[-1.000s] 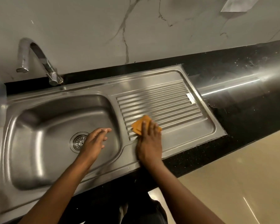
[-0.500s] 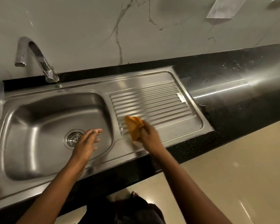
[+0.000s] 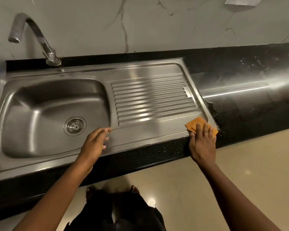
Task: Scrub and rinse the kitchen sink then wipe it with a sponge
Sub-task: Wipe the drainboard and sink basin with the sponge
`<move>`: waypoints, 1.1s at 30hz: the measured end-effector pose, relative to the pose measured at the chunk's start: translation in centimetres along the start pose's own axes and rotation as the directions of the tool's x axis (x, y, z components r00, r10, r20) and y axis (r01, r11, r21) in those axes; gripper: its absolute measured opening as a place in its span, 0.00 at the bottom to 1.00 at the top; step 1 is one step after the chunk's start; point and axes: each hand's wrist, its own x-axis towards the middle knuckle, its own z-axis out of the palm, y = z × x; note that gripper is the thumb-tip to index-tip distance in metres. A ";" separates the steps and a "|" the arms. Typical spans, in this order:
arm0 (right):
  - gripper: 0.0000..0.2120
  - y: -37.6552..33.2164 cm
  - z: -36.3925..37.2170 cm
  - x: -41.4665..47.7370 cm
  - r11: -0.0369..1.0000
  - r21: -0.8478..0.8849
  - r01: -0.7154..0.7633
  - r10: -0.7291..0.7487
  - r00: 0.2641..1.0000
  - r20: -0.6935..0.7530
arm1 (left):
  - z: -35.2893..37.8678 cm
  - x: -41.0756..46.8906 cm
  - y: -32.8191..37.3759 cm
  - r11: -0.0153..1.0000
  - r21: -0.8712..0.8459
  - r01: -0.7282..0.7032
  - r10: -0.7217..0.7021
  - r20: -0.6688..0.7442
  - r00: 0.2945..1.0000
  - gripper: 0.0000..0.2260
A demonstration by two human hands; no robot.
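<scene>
Stainless-steel sink set into a black speckled tabletop, seen from above. Its long axis runs left to right along the wall, with the basin at the left and the ribbed drainboard at the right; the ribs lie parallel to that axis. The round drain strainer sits in the basin floor, toward its right side.

The orange sponge lies flat on the front right corner of the drainboard, just inside the rim and beyond the ribbed area. It sits diagonally, one corner pointing toward the wall. The right hand presses it down, palm low, its fingers straight and spread over the near half of it, the wrist crossing the tabletop's front edge.

The left hand is over the sink's front rim at the near right corner of the basin, with its fingers relaxed, barely bent and holding nothing; blur hides whether they touch the steel.

A curved chrome faucet rises behind the basin at the rear left, its spout arching leftward. A veined marble wall backs the tabletop. A glossy beige floor lies below, with the person's bare toes near the cabinet front.
</scene>
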 end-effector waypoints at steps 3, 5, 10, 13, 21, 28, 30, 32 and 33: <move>0.33 -3.2 0.9 -2.3 0.999 -0.045 0.013 -0.015 0.999 -0.041 | -0.7 -0.7 -0.5 1.000 0.001 -0.004 0.004 -0.019 1.000 0.13; 0.32 -6.1 1.7 -4.4 0.998 -0.033 0.048 -0.049 0.998 -0.028 | -1.4 -1.1 -0.7 1.000 0.004 -0.006 0.006 -0.030 1.000 0.14; 0.29 -15.2 5.4 -12.1 0.977 0.084 0.194 -0.193 0.981 -0.026 | -3.8 -1.6 -1.0 0.999 0.020 -0.026 0.026 -0.014 1.000 0.13; 0.34 -20.8 7.0 -17.1 0.934 0.177 0.310 -0.313 0.950 -0.007 | -5.8 -1.9 -0.8 0.999 0.028 -0.045 0.045 -0.015 0.999 0.14; 0.36 -27.9 5.3 -21.9 0.879 0.074 0.472 -0.477 0.859 0.188 | -12.3 -1.7 -0.9 0.989 0.098 -0.110 0.116 -0.056 0.992 0.15; 0.21 -30.3 4.2 -23.1 0.833 0.313 0.456 -0.511 0.851 0.120 | -13.7 -2.2 -0.5 0.988 0.060 -0.143 0.144 -0.017 0.989 0.14; 0.17 -30.6 2.9 -23.1 0.734 0.649 0.199 -0.401 0.898 0.179 | -14.0 -2.2 -0.5 0.988 0.052 -0.144 0.145 -0.016 0.989 0.14; 0.14 -30.6 1.2 -22.3 0.493 0.862 -0.120 -0.336 0.887 0.315 | -14.3 -2.3 -0.6 0.988 0.052 -0.145 0.146 -0.019 0.989 0.15; 0.12 -30.5 0.4 -21.7 0.375 0.894 -0.244 -0.302 0.880 0.367 | -14.7 -2.4 -0.6 0.989 0.049 -0.143 0.144 -0.031 0.989 0.15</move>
